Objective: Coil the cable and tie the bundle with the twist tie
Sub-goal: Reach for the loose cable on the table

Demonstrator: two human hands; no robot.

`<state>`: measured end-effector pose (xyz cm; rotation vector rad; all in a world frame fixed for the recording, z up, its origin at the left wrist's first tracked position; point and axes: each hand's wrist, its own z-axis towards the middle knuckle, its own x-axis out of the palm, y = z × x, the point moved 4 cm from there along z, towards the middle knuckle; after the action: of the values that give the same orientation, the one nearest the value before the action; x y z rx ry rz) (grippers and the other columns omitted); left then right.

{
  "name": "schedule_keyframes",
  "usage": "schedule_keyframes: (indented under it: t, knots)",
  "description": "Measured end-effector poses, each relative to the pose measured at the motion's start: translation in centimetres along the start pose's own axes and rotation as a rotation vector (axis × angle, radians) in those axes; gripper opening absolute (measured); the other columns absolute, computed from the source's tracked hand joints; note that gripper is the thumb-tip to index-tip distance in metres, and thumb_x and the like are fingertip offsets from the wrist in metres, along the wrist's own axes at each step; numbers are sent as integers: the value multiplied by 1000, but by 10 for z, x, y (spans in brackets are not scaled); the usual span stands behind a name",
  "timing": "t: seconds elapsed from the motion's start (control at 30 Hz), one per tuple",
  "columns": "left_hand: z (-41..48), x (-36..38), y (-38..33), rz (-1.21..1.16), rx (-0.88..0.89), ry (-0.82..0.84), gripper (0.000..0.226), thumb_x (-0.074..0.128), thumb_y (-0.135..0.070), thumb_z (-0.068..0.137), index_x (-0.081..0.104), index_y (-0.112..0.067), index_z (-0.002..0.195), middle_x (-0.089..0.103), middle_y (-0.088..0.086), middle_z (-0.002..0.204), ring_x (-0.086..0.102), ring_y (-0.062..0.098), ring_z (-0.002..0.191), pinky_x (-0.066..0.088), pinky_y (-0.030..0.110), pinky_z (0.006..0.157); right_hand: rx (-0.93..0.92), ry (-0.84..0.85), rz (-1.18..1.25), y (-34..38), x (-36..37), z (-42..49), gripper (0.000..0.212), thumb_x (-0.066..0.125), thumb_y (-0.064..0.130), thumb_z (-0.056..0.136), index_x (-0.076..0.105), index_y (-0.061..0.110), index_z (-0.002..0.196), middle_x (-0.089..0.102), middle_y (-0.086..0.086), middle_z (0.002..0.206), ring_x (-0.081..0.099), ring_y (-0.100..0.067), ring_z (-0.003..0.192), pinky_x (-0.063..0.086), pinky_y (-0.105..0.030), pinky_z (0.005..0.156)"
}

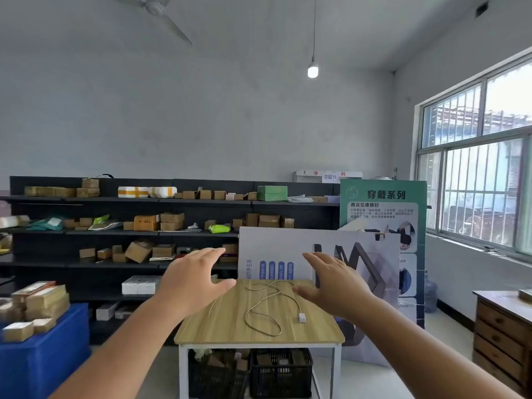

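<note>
A thin white cable (pixel 260 309) lies in loose loops on the small wooden table (pixel 224 326), its white plug (pixel 302 317) at the right. A short pale strand, maybe the twist tie (pixel 212 307), lies at the table's left. My left hand (pixel 193 279) hovers above the table's left side, fingers straight and spread. Over the right side, my right hand (pixel 335 283) is held the same way, palm inward. Neither hand touches the cable.
Behind the table leans a white printed board (pixel 288 254) and a green poster stand (pixel 383 214). Dark shelves (pixel 115 231) with cardboard boxes fill the back wall. Black crates (pixel 280 372) sit under the table, a blue bin (pixel 43 355) at left, a wooden drawer chest (pixel 503 338) at right.
</note>
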<state>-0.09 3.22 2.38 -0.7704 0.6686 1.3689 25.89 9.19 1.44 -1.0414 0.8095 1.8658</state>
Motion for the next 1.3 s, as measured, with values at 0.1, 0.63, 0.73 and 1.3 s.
schedule_keyframes:
  t: [0.1, 0.63, 0.73, 1.3]
  knots:
    - [3, 3, 4, 11, 11, -9, 76, 47, -68, 83, 34, -30, 147, 42, -9, 151, 39, 11, 137, 37, 35, 109, -1, 1, -3, -1, 2, 3, 85, 47, 73, 81, 21, 32, 151, 30, 7, 158, 35, -20, 141, 37, -45, 111]
    - [1, 72, 54, -121, -11, 25, 72, 50, -64, 83, 40, -27, 144, 46, -6, 148, 42, 14, 135, 41, 38, 104, 105, 21, 69, 4, 75, 13, 71, 52, 62, 86, 30, 33, 147, 37, 9, 153, 43, -18, 134, 42, -41, 105]
    - [-8, 103, 64, -165, -21, 77, 73, 51, -65, 83, 39, -27, 144, 45, -6, 148, 43, 14, 134, 40, 38, 104, 123, 75, 73, 0, 105, 15, 70, 52, 61, 87, 30, 33, 148, 34, 11, 155, 40, -18, 136, 42, -39, 103]
    - [136, 276, 65, -79, -83, 241, 73, 52, -63, 84, 38, -25, 145, 45, -3, 148, 42, 18, 135, 40, 42, 104, 41, 127, 75, -110, 237, 195, 72, 51, 62, 87, 31, 29, 148, 38, 5, 154, 38, -21, 139, 40, -41, 104]
